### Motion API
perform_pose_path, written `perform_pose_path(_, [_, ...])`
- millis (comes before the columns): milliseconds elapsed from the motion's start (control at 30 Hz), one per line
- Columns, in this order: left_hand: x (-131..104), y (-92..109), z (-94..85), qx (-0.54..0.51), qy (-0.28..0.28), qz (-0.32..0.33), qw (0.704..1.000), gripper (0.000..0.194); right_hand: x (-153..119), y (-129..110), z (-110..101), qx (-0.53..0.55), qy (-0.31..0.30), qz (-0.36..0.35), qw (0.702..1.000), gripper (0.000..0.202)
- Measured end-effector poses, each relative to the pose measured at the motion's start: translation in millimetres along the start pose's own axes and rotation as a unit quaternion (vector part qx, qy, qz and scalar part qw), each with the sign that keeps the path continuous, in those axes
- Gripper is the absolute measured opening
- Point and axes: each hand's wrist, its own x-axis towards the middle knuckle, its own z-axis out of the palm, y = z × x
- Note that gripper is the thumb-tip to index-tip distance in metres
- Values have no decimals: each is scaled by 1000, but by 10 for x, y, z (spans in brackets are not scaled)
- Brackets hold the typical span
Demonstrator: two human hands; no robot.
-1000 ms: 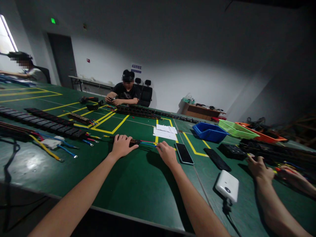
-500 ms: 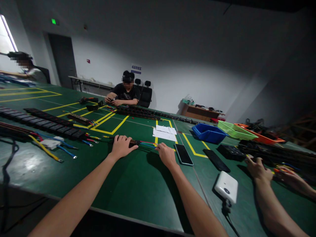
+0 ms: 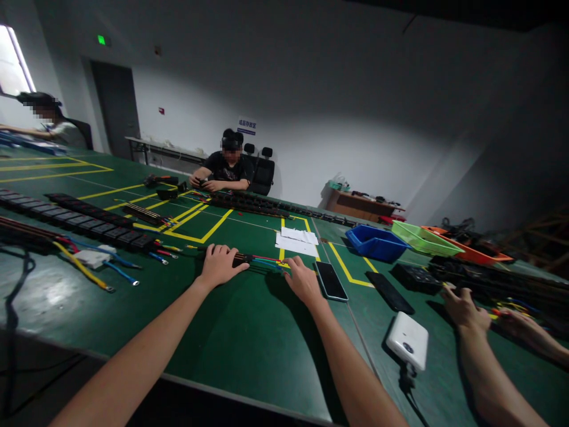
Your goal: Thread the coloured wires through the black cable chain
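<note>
Wire bundle (image 3: 242, 258) straight ahead of the body, on or barely above the green table (image 3: 249, 338). Long axis running side to side, across the line of the forearms, right end slightly lower in view than the left. Dark middle partly hidden beneath the left hand (image 3: 217, 265), palm down, fingers over the far side, thumb along the near side: clamped on it, by the look of things. Left, then, nearer to the main body; right, nearer to the free tips.

Coloured wires (image 3: 267, 261), red and blue among them, stretching from the dark part toward the right hand (image 3: 302, 279). Fingertips there bent in at the wire ends; pinch or mere touch, impossible to tell. Hands apart from each other, with a stretch of wire between. Past the left hand, at the opposite end, a yellow-tipped lead (image 3: 192, 247).

Farther out, white papers (image 3: 297, 242) beyond the right hand and a phone (image 3: 332, 281) just beside it. Well apart to the right, a co-worker's hand (image 3: 466, 308); off to the left, a black segmented strip (image 3: 84, 218).
</note>
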Motion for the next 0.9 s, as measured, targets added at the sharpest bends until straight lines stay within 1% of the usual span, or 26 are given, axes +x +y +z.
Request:
perform_pose_path(167, [-3, 5, 19, 14, 6, 3, 1000, 73, 31, -3, 86, 11, -2, -6, 1000, 21])
perform_pose_path(233, [-4, 7, 28, 17, 9, 2, 1000, 73, 38, -6, 103, 14, -6, -11, 1000, 18])
perform_pose_path(433, [-1, 4, 29, 13, 7, 1, 1000, 74, 52, -23, 125, 26, -7, 4, 1000, 19])
perform_pose_path(667, [15, 3, 9, -6, -9, -5, 1000, 75, 43, -53, 80, 42, -1, 3, 999, 21])
perform_pose_path(900, [17, 7, 6, -6, -4, -1, 1000, 74, 64, -59, 116, 30, -1, 10, 999, 25])
